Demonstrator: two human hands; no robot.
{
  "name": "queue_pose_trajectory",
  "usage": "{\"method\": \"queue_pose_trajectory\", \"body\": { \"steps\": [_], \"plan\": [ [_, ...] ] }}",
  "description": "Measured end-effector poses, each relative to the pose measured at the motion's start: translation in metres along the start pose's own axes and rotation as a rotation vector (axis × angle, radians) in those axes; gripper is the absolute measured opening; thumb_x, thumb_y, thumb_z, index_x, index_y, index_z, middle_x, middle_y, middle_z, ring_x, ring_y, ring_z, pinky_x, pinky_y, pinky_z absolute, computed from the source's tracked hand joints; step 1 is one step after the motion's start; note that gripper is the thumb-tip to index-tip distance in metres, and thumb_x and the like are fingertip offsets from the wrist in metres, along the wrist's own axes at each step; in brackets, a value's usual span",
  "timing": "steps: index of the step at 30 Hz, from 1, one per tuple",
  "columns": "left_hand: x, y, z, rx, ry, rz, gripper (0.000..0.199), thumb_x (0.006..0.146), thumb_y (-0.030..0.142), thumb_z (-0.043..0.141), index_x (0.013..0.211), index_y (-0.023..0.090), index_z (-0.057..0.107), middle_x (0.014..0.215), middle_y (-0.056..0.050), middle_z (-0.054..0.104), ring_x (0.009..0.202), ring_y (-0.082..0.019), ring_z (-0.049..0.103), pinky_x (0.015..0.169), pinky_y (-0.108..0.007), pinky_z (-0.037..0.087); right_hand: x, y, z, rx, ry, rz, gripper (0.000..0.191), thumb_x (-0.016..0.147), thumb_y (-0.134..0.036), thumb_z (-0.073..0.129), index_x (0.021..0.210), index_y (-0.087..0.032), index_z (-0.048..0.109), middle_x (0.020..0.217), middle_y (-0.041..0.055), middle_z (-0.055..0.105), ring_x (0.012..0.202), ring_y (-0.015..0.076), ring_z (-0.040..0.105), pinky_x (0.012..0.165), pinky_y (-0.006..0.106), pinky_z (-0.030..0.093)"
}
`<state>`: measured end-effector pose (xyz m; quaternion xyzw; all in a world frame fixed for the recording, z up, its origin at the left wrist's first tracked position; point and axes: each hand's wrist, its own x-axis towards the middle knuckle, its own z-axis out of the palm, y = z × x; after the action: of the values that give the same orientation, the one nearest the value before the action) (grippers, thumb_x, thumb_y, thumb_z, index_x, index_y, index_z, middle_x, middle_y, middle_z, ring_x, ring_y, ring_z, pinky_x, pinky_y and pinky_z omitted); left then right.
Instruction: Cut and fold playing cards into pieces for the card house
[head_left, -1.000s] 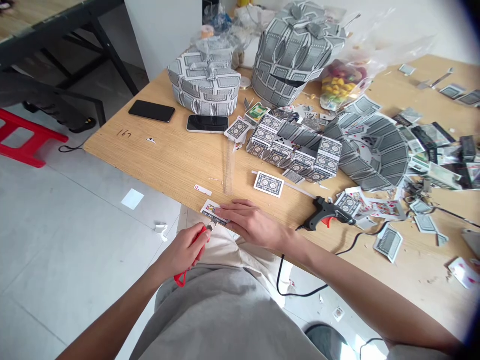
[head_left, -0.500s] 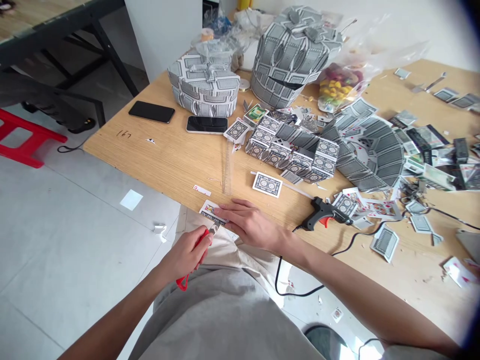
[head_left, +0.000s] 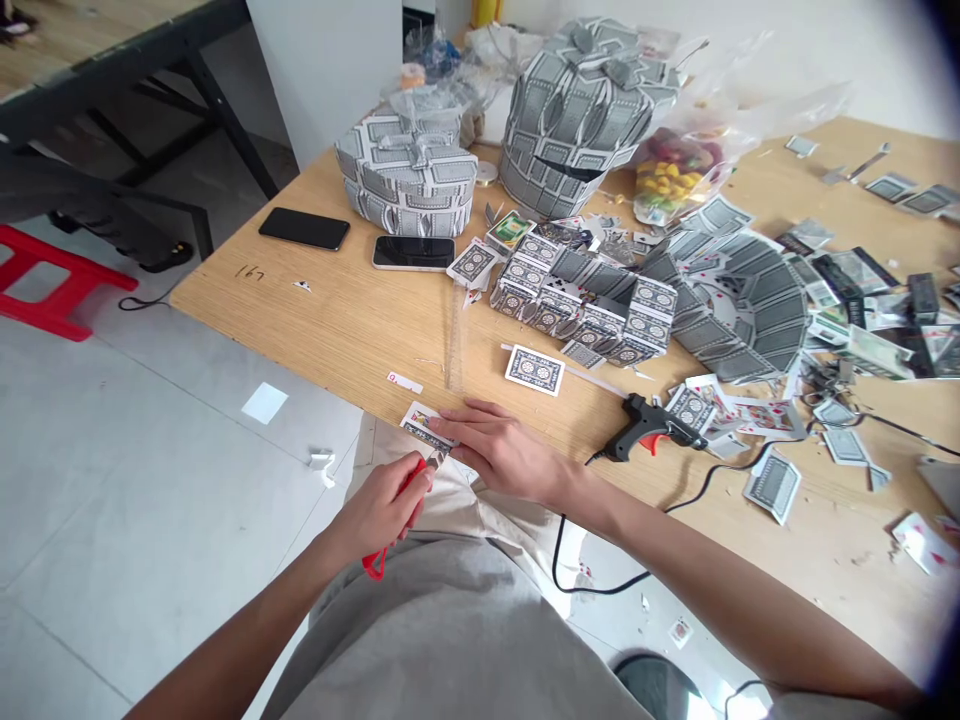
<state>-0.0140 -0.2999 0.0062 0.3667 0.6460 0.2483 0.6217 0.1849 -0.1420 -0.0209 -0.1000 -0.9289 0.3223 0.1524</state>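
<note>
My left hand (head_left: 390,505) is closed round a red utility knife (head_left: 374,566), whose metal blade (head_left: 437,457) lies at the near edge of a folded playing card (head_left: 422,422). That card rests at the table's front edge, with a face figure and part of its patterned back showing. My right hand (head_left: 495,445) lies flat with fingers stretched out, its fingertips pressing on the card. A narrow cut strip of card (head_left: 405,382) lies just beyond. Farther right, a whole card (head_left: 535,370) lies back side up, and a clear ruler (head_left: 455,345) points away from me.
A black glue gun (head_left: 649,428) with its cord lies right of my hands. Behind are a block built from cards (head_left: 585,300), a round card bowl (head_left: 780,320) and two larger card models (head_left: 409,180). Two phones (head_left: 304,228) lie left; card scraps and boxes litter the right.
My left hand and the knife have shifted slightly right and up along the card's near edge. My right hand keeps its place on the card.
</note>
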Motion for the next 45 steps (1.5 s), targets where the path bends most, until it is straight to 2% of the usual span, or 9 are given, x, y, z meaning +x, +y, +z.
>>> {"method": "queue_pose_trajectory", "body": {
  "steps": [17, 35, 45],
  "plan": [
    [0.001, -0.003, 0.004, -0.008, -0.016, -0.003, 0.042, 0.109, 0.057, 0.046, 0.082, 0.025, 0.043, 0.06, 0.006, 0.056, 0.047, -0.013, 0.049, 0.044, -0.023, 0.042, 0.002, -0.002, -0.001, 0.049, -0.017, 0.047, 0.042, 0.112, -0.022, 0.053, 0.153, -0.022, 0.061, 0.15, 0.0134, 0.072, 0.144, 0.0259, 0.066, 0.127, 0.053, 0.046],
    [-0.003, 0.006, -0.008, 0.037, -0.061, -0.043, 0.042, 0.108, 0.059, 0.046, 0.083, 0.025, 0.043, 0.057, 0.006, 0.054, 0.046, -0.012, 0.046, 0.044, -0.023, 0.04, 0.005, -0.005, -0.004, 0.021, -0.001, 0.02, 0.04, 0.112, -0.022, 0.055, 0.15, -0.021, 0.064, 0.143, 0.0143, 0.075, 0.138, 0.0261, 0.07, 0.127, 0.054, 0.046],
    [-0.005, -0.016, -0.024, 0.032, -0.092, -0.063, 0.044, 0.106, 0.066, 0.049, 0.087, 0.026, 0.05, 0.063, 0.004, 0.059, 0.05, -0.015, 0.051, 0.046, -0.025, 0.042, 0.004, -0.008, 0.0, -0.005, 0.02, 0.025, 0.041, 0.112, -0.02, 0.053, 0.152, -0.022, 0.061, 0.143, 0.0142, 0.075, 0.135, 0.0252, 0.071, 0.128, 0.055, 0.046]
  ]
}}
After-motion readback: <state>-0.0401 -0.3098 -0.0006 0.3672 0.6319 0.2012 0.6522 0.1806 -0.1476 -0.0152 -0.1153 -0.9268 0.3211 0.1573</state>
